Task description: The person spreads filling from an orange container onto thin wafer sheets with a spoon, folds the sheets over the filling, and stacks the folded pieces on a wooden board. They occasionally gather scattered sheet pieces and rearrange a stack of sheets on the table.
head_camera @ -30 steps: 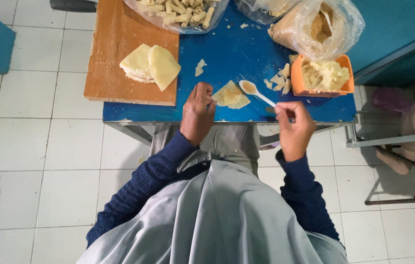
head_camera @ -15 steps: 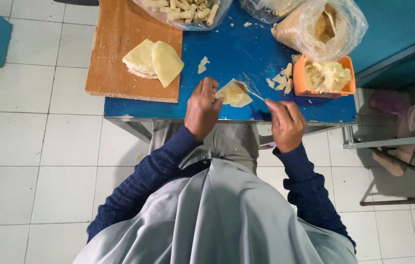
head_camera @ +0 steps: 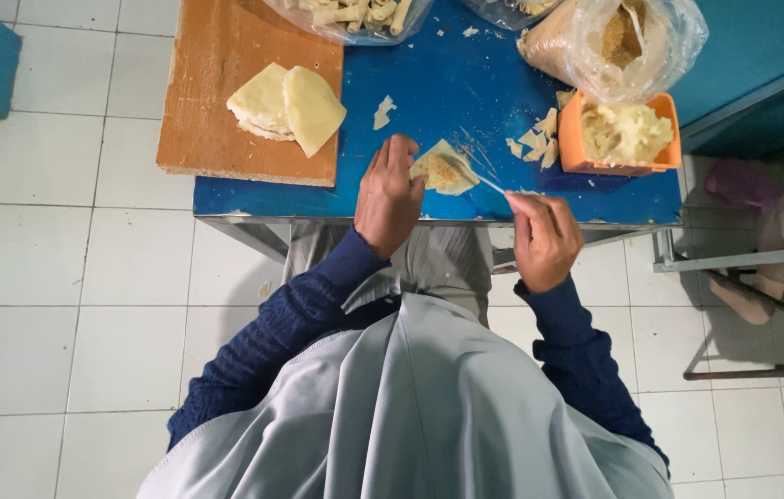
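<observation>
Pale wrapper (head_camera: 447, 173) — one — under left hand (head_camera: 388, 199); right hand (head_camera: 545, 240) pinches one spoon (head_camera: 484, 176).

Filling a dough wrapper on blue table (head_camera: 447, 83)
Left hand (head_camera: 388, 199) pins wrapper (head_camera: 445, 172), right hand (head_camera: 545, 238) grips spoon (head_camera: 484, 177) with its tip over the filling; orange tub (head_camera: 620, 139) near, wrapper stack (head_camera: 287, 106) on wooden board (head_camera: 216, 74).
</observation>
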Action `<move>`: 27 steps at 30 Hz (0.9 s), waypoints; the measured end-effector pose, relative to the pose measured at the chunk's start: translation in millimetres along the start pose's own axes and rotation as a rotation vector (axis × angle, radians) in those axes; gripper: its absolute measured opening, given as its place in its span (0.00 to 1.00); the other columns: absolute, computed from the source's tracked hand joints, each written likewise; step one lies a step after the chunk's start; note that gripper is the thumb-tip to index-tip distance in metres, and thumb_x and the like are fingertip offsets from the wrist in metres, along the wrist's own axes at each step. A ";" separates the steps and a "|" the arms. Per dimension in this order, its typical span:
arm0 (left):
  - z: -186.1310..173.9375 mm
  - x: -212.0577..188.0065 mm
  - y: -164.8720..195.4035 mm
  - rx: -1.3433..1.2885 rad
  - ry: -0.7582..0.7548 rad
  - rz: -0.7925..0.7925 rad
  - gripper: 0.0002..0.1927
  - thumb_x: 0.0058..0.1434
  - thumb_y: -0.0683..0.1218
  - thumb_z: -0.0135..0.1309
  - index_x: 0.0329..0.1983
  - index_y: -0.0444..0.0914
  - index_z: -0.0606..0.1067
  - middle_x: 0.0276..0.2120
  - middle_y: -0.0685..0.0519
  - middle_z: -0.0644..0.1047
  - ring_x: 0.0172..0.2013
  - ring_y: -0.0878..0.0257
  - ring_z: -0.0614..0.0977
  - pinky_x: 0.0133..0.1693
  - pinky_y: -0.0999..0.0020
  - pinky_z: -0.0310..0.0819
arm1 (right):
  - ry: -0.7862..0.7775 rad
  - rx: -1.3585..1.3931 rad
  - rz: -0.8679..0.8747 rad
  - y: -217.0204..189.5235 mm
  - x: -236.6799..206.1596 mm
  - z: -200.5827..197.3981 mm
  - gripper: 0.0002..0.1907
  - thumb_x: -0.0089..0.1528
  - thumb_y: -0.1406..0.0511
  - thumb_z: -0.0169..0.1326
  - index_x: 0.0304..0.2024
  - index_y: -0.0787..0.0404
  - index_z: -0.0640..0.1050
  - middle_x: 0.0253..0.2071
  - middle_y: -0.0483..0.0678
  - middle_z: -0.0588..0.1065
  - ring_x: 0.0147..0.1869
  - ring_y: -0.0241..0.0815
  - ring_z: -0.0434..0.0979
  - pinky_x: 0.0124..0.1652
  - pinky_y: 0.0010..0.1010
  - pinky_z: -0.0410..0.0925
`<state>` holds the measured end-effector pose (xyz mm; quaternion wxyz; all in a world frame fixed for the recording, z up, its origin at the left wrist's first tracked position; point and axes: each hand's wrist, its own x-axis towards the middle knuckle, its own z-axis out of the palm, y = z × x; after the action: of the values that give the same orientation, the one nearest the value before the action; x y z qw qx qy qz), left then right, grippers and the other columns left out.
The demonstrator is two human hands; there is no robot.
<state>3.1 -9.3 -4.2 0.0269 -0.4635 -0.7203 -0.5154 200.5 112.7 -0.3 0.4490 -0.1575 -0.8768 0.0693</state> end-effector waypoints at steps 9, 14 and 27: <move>0.2 -1.3 -2.7 -0.061 0.041 -0.006 0.20 0.53 0.29 0.51 0.48 0.35 0.66 0.39 0.43 0.74 0.41 0.44 0.78 0.39 0.53 0.74 | 0.034 -0.008 -0.050 -4.5 -8.2 1.9 0.15 0.61 0.80 0.64 0.46 0.59 0.82 0.41 0.49 0.77 0.42 0.48 0.79 0.40 0.36 0.72; 0.7 -2.0 0.4 -0.107 0.035 -0.064 0.17 0.57 0.30 0.51 0.48 0.35 0.67 0.38 0.44 0.74 0.37 0.48 0.79 0.37 0.58 0.76 | 0.003 0.027 -0.120 -2.3 -10.7 2.1 0.14 0.61 0.78 0.64 0.46 0.58 0.82 0.42 0.47 0.77 0.44 0.47 0.80 0.41 0.36 0.73; 1.6 3.5 2.7 -0.161 -0.026 -0.024 0.18 0.57 0.30 0.53 0.50 0.35 0.69 0.36 0.45 0.75 0.36 0.50 0.79 0.37 0.60 0.76 | 0.120 -0.302 0.019 121.2 101.2 -36.4 0.10 0.68 0.78 0.54 0.49 0.64 0.78 0.45 0.55 0.73 0.49 0.54 0.78 0.47 0.41 0.71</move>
<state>3.7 -5.7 -1.2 -0.0261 -0.4623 -0.6821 -0.5659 200.6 260.2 66.7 0.4711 -0.2353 -0.8473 -0.0685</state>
